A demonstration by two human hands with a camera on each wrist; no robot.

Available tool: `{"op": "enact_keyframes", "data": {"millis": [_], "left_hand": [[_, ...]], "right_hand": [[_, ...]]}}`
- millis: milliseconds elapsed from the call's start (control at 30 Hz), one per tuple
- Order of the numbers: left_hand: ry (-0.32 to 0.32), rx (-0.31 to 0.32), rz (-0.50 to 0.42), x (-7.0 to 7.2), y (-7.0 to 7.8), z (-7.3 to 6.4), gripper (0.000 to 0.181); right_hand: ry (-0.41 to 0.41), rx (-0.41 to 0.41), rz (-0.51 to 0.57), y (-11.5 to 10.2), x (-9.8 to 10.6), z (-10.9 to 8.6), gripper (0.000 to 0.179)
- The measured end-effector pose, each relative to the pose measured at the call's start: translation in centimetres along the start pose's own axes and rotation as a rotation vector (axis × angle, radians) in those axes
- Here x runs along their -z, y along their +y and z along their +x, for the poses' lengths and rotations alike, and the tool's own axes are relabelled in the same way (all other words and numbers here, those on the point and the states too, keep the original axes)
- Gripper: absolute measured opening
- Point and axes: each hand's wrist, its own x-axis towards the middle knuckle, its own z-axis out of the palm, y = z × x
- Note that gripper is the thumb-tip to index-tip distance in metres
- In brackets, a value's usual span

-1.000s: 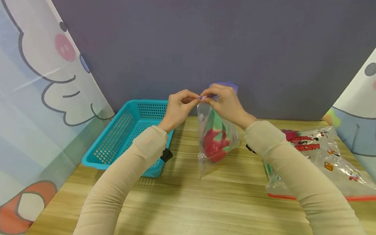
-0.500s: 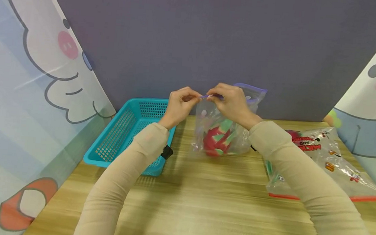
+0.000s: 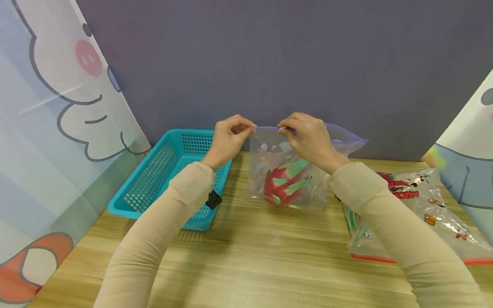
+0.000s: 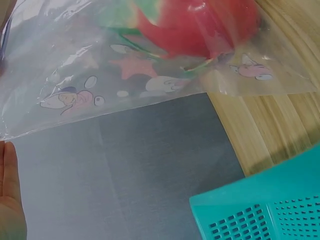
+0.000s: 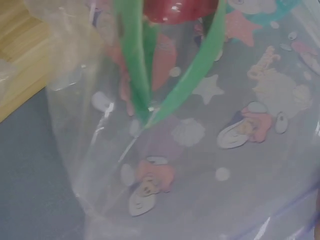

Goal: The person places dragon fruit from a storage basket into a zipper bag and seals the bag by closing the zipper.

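Note:
In the head view a clear zip bag (image 3: 258, 174) with a purple zip edge hangs from both hands. Inside it lies a red dragon fruit (image 3: 282, 185) with green scales. At the bag's top left corner my left hand (image 3: 229, 138) pinches the zip edge between thumb and fingers. A little to the right, my right hand (image 3: 311, 139) pinches the same purple strip; beyond it the strip's right part stands apart in a loop. The left wrist view shows the dragon fruit (image 4: 200, 30) through the printed plastic. Pink cartoon prints cover the bag (image 5: 195, 165) in the right wrist view.
A turquoise plastic basket (image 3: 147, 184) stands left of the bag on the wooden table (image 3: 262, 273). To the right lies another clear bag (image 3: 447, 225) with a red zip edge and red lettering, partly behind the right sleeve. A dark grey panel (image 3: 281, 54) rises behind the table.
The right hand has slid right along the purple strip, away from the left hand. The bag has turned and spread flat to face the camera, showing more of the dragon fruit.

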Motion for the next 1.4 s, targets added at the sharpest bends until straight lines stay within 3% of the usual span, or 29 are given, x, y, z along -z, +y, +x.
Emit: {"op": "enact_keyframes", "data": {"millis": [233, 467, 600, 867, 1133, 1200, 1267, 1400], "left_hand": [[0.003, 0.044, 0.003, 0.6, -0.6, -0.2, 0.015], [-0.007, 0.090, 0.008, 0.8, -3.6, 0.5, 0.016], [0.008, 0.120, 0.012, 1.0, -4.1, 0.6, 0.017], [-0.005, 0.177, 0.018, 1.6, -4.3, 0.3, 0.012], [-0.011, 0.190, 0.033, 2.1, -4.5, 0.3, 0.017], [-0.017, 0.202, 0.037, 2.3, -4.4, 0.4, 0.017], [-0.018, 0.225, 0.045, 2.4, -3.4, 0.2, 0.018], [-0.016, 0.267, 0.040, 2.5, -3.4, 0.2, 0.018]], "right_hand": [[0.001, -0.003, -0.004, 0.7, 0.5, -0.7, 0.009], [0.003, -0.002, -0.004, 1.1, 1.0, -1.2, 0.008], [-0.004, 0.000, -0.014, 1.4, 1.3, -1.2, 0.009], [-0.006, 0.007, -0.032, 1.9, 1.7, -1.6, 0.009], [-0.019, 0.001, -0.046, 2.6, 2.4, -1.9, 0.008], [-0.023, -0.007, -0.049, 2.9, 2.5, -2.2, 0.008], [-0.024, -0.011, -0.053, 3.1, 2.7, -2.3, 0.008], [-0.021, -0.015, -0.066, 3.4, 3.0, -2.7, 0.008]]}}
